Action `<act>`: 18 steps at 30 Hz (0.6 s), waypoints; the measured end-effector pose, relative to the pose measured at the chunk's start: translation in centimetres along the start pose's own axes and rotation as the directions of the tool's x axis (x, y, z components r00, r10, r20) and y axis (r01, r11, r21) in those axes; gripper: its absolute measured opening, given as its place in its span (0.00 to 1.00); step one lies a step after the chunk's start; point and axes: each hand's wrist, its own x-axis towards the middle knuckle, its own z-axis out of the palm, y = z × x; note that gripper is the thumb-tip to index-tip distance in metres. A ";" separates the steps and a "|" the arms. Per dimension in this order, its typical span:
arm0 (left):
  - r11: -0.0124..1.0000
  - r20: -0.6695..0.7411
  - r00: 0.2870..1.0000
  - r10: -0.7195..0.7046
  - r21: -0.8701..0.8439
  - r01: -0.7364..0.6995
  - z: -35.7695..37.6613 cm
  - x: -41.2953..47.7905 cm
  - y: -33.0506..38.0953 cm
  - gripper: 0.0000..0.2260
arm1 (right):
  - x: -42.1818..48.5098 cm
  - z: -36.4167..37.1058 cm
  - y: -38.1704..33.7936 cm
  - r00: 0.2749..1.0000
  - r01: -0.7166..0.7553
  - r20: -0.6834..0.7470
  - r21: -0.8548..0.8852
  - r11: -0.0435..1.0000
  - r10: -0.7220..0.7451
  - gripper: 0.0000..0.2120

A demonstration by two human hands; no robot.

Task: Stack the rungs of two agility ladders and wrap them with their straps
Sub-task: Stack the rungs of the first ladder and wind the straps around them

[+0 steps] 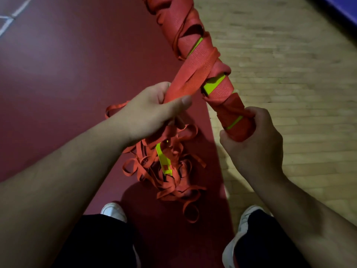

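Two white shoes (pixel 114 210) sit nearest, planted on the red floor (pixel 58 74) close to its seam w/ the wood floor (pixel 289 84). Just ahead of them, on the red side by that seam, a heap (pixel 173 192) of loose orange strap lies tangled, w/ one yellow-green rung (pixel 164 161) poking out. So plenty is left to wind, and at least that rung isn't in the stack yet.

Above the heap, the left hand (pixel 152 115) is curled round a flat bunch of straps (pixel 185 82), thumb clamped on top. The bunch runs taut up-right to the bundle (pixel 222 89). The right hand (pixel 255 144) is wrapped tight round the bundle's near end, fingers closed over it.

The bundle is off the floor, held in the air over the seam. Its long axis runs diagonal: near end at the right hand, far end pointing away and a bit left, out past the top edge of view. Most of the visible length is spiralled in orange, w/ rung edges showing in the gaps.

Judgement: approx. past halfway on the wrapping. Remaining: feed in the heap, tuck the tail. The far end is hidden, so can't tell its finish.
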 end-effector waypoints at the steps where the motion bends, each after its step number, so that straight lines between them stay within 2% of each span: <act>1: 0.999 -0.017 0.999 0.028 0.040 -0.028 0.1 -0.1 0.3 0.12 | 0.0 -0.1 -0.1 1.000 0.003 -0.016 0.019 1.000 -0.003 0.25; 6: 0.958 -0.158 0.946 0.283 0.002 -0.286 0.1 0.0 1.8 0.09 | 0.0 -0.9 -0.9 0.997 0.023 -0.078 0.179 0.984 -0.009 0.25; 8: 0.948 -0.180 0.932 0.315 0.011 -0.319 0.1 0.1 2.0 0.08 | 0.2 -1.3 -1.6 0.998 0.057 -0.033 0.235 0.970 -0.051 0.25; 10: 0.960 -0.168 0.952 0.255 -0.070 -0.270 0.5 0.2 1.8 0.10 | 0.2 -1.5 -2.1 0.995 0.055 0.067 0.280 0.958 -0.077 0.25; 12: 0.965 -0.169 0.980 0.103 -0.222 -0.140 1.0 0.4 1.4 0.12 | 0.0 -1.4 -2.1 0.983 -0.007 0.175 0.330 0.944 -0.054 0.26; 14: 0.942 -0.214 0.977 0.000 -0.329 -0.072 0.9 0.7 0.8 0.11 | -0.3 -1.3 -1.8 0.966 -0.064 0.255 0.352 0.934 -0.030 0.28; 16: 0.939 -0.229 0.973 0.002 -0.334 -0.080 0.2 0.6 0.2 0.10 | -0.3 -1.2 -1.6 0.958 -0.086 0.285 0.355 0.931 -0.020 0.28; 18: 0.971 -0.166 0.982 0.087 -0.205 -0.121 -0.1 0.4 -0.1 0.08 | -0.1 -1.2 -1.5 0.957 -0.107 0.291 0.368 0.923 -0.005 0.28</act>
